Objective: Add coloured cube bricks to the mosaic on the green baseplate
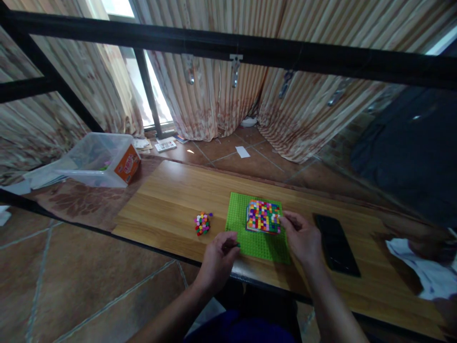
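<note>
A block built of many small multicoloured toy bricks (263, 215) stands on a green studded baseplate (257, 245). At the block's right edge is my right hand (303, 237), its thumb and fingertips pinched together against the bricks; whatever is between them is hidden. My left hand (219, 259) is closed in a pinch over the baseplate's lower left corner. A small dark green brick (238, 245) shows at its fingertips. To the left of the baseplate, a small pile of loose coloured bricks (202, 224) lies on the wooden table (160, 205).
A black phone (337, 245) lies right of the baseplate, with a crumpled white cloth or paper (421, 269) farther right. A clear plastic bin (96, 157) with an orange label stands beyond the table's left end. A dark metal bar (214, 42) crosses above, before patterned curtains (214, 95).
</note>
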Available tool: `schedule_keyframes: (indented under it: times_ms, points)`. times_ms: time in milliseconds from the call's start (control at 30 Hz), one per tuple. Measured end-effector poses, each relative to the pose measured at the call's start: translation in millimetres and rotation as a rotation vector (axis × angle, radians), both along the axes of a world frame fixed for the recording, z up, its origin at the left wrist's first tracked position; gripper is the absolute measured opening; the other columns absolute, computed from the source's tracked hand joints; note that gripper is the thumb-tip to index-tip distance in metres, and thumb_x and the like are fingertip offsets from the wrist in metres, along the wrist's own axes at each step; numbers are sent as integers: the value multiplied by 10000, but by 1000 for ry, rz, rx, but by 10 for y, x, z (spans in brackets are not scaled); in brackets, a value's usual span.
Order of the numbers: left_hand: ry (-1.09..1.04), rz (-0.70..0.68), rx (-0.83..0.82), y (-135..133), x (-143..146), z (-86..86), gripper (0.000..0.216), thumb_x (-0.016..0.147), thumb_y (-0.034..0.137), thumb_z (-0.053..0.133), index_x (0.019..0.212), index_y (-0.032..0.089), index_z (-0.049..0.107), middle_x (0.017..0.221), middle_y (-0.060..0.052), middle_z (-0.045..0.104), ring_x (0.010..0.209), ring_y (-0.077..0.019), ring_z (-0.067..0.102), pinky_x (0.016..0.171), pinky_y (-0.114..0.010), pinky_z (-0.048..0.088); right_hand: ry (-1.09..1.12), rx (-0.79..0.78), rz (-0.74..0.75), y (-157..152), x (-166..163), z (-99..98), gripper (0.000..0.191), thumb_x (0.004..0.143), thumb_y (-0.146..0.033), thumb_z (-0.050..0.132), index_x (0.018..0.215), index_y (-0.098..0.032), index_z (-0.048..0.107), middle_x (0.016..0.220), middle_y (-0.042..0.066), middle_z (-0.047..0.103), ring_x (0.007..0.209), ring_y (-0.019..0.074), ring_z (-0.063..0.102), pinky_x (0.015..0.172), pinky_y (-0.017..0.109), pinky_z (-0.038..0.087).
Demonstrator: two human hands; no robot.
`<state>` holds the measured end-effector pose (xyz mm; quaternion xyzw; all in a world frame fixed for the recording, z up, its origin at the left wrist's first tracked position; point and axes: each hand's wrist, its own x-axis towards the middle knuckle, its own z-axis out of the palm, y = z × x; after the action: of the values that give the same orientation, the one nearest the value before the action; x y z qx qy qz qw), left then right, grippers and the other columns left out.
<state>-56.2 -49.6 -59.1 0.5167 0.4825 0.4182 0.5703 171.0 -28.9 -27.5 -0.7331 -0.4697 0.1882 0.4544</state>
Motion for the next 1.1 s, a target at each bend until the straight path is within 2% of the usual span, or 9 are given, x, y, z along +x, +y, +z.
schedule_keyframes:
  times_ms: [167, 400, 600, 867, 1100]
  points:
    - [-18, 16, -11, 3, 14, 10, 293, 735, 141, 620, 1026, 171, 644, 943, -65, 668, 893, -186, 651, 849, -333, 516, 149, 28, -71, 72, -23, 16, 450, 776, -533, 596, 966, -140, 705, 839, 100, 734, 693, 215, 675, 646, 335, 534]
    - [-118, 56, -83, 8, 36, 48, 282, 716, 162, 663, 996, 166, 638, 901, -48, 671, 859, -168, 650, 830, -307, 512, 76, 11, -45, 174, -25, -85, 408, 753, -516, 627, 894, -148, 731, 866, 103, 739, 782, 230, 671, 712, 345, 517]
    - [-195, 65, -138, 32, 53, 77, 267, 688, 165, 692, 950, 166, 640, 843, -14, 644, 783, -133, 631, 744, -252, 501, 229, 7, -103, 152, -37, -198, 427, 697, -524, 689, 906, -153, 733, 873, 88, 742, 768, 215, 670, 687, 328, 521]
    - [-221, 52, -117, 53, 89, 188, 282, 677, 189, 709, 952, 162, 653, 863, -19, 629, 794, -130, 620, 758, -252, 499, 429, -9, -106, 221, -13, -190, 431, 614, -493, 753, 879, -154, 725, 772, 56, 718, 618, 166, 625, 544, 281, 506]
    - [-176, 53, -60, 18, 30, 187, 259, 700, 189, 698, 957, 164, 668, 861, -28, 643, 796, -138, 625, 764, -260, 504, 384, 29, -122, 230, -2, -257, 410, 648, -515, 723, 857, -162, 729, 795, 59, 727, 657, 177, 640, 593, 289, 511]
